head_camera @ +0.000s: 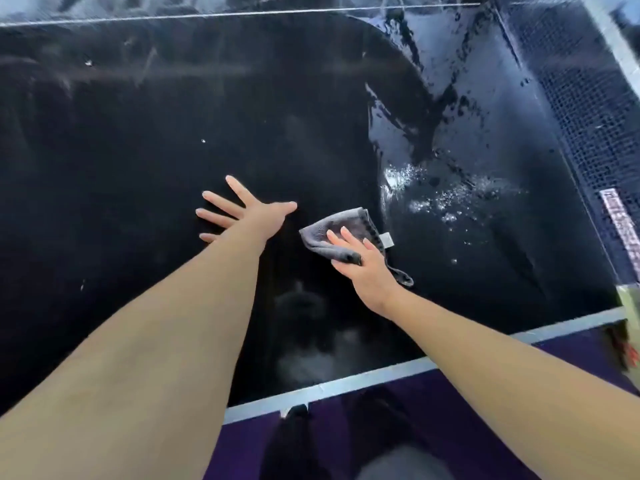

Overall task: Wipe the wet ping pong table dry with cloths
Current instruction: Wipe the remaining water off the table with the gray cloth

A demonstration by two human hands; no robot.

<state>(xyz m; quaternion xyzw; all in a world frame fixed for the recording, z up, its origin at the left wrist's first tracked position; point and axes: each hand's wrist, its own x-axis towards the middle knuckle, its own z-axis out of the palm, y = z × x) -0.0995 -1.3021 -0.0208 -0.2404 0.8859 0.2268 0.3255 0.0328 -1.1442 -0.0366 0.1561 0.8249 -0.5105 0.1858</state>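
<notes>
From the head view we look down on the dark ping pong table (138,133), its white edge line running from about 7 o'clock toward 3 o'clock in front of us and a thin white line crossing the far side near 12 o'clock.

Our left hand (249,216) lies near the middle of the frame with its fingers spread wide and straight, palm down on the bare tabletop; it holds nothing.

Just beside it, toward 3 o'clock, our right hand (360,265) presses a gray cloth (343,230) flat against the surface. The fingers lie straight on top of the cloth, and we cannot tell whether the thumb tucks under its edge. The cloth is bunched and folded, with a small white tag (388,239) sticking out on its right side and a loose tail trailing back past the wrist toward 4 o'clock.

Toward 2 o'clock from the cloth, the tabletop shows water (433,199): glinting droplets and wet streaks that reach up to the far right corner. The surface to the left of the cloth looks duller.

Along the right edge, from 1 to 3 o'clock, the net (588,116) stands as a dark mesh with a white band on top.

Below the table edge, near 6 o'clock, we see a purple floor (450,393).
</notes>
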